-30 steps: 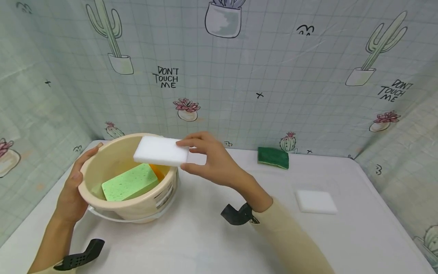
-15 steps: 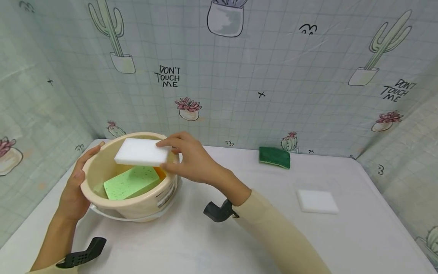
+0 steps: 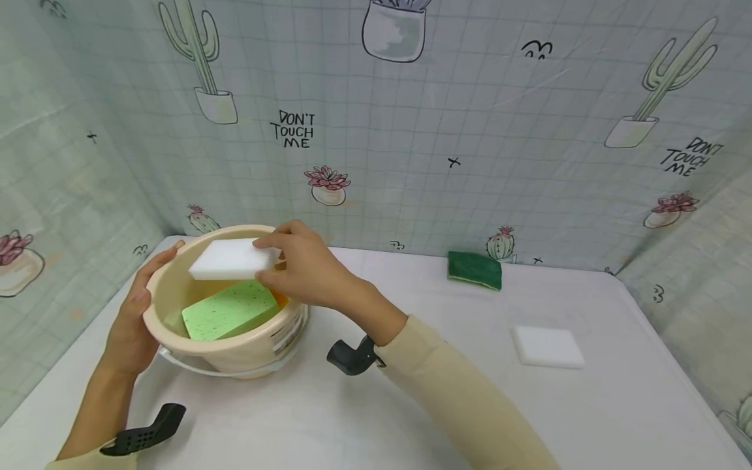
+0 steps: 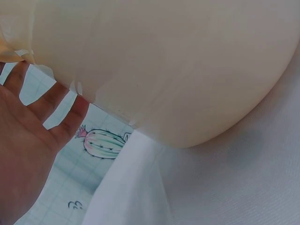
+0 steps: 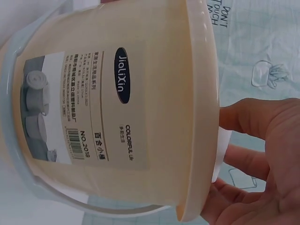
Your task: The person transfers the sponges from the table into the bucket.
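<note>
Both hands work at the cream bucket [image 3: 235,346] on the near-left surface [image 3: 411,418]: the left hand [image 3: 132,326] cups its left wall with straight fingers, while the right hand [image 3: 305,271] pinches a white sponge [image 3: 226,260] just above the rim. Beneath it a green sponge [image 3: 229,310] lies inside, hiding all but an edge of something orange [image 3: 281,297]. The wrist views show mostly bucket wall.

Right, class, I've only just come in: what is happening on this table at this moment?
A person's right hand holds a white sponge over the open top of a beige plastic bucket, while the left hand rests against the bucket's side. A light green sponge lies inside, with something orange beside it. Another white sponge and a dark green scouring pad lie on the white table.
</note>
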Tool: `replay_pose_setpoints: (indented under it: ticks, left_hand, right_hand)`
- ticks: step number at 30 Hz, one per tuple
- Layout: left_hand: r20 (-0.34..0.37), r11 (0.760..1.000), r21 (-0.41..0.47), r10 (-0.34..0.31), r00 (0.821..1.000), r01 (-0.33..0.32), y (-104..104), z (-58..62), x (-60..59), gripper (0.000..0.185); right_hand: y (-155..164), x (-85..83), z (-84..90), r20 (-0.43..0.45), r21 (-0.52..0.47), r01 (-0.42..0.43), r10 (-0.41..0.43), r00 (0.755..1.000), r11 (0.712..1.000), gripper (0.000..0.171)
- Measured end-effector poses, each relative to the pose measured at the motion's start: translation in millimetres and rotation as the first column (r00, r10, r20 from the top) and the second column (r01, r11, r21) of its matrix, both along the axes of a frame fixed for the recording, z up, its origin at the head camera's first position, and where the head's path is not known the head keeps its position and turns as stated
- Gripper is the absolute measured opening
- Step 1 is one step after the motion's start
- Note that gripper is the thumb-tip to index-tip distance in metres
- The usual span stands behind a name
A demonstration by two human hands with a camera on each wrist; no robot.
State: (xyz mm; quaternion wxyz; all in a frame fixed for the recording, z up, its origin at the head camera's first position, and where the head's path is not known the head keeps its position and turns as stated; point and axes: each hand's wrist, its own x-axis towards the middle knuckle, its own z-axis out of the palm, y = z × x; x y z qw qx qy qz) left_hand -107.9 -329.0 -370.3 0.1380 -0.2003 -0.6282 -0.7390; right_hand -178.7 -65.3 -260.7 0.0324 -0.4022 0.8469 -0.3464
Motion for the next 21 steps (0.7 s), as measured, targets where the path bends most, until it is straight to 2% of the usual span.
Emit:
replay_pose_setpoints:
  ticks: [5, 13, 18, 21]
  left_hand:
    - [0.006, 1.0, -0.022, 0.012, 1.0, -0.012, -1, -0.2, 0.9, 0.058]
    - [0.012, 1.0, -0.011, 0.006, 1.0, -0.006, -1, -1.0, -0.6, 0.058]
    - [0.017, 1.0, -0.017, 0.016, 1.0, -0.016, -2, -0.8, -0.5, 0.058]
    - [0.015, 1.0, -0.021, 0.02, 1.0, -0.02, -3, -0.7, -0.4, 0.059]
  right_hand:
    - [-7, -0.7, -1.8, -0.035, 0.03, 0.003, -0.002, 0.999, 1.0, 0.042]
    - [-10, -1.8, -0.9, -0.006, 0.08, -0.008, 0.008, 1.0, 0.997, 0.046]
    - [-11, -2.0, 0.1, 0.062, 0.03, -0.011, 0.009, 0.998, 0.999, 0.05]
    - [-12, -2.0, -0.3, 0.113, -0.038, -0.004, 0.009, 0.994, 0.999, 0.047]
